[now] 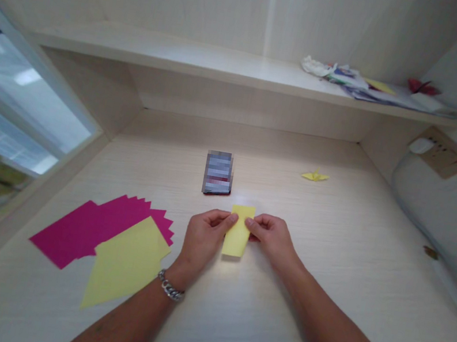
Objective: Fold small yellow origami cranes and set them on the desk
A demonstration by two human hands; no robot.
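A narrow folded piece of yellow paper (237, 239) is held upright just over the desk, between both hands. My left hand (204, 234) pinches its left edge, thumb in front. My right hand (273, 238) grips the opposite edge in the same way, thumb on the front face. The fingers behind the paper are partly hidden. Left of my hands lie loose yellow sheets (129, 265), overlapping a fanned stack of magenta paper (109, 227). Beyond the paper a phone (218, 173) lies on the desk, its screen blurred. A small folded yellow paper figure (315, 177) rests farther back on the right.
A shelf (177, 57) runs across the back, with crumpled and flat papers (356, 86) and a red folded paper piece (423, 87) at its right end. On the right wall a plug (421, 146) sits in a socket, its cable (406, 206) hanging toward a white strip. A window stands at left.
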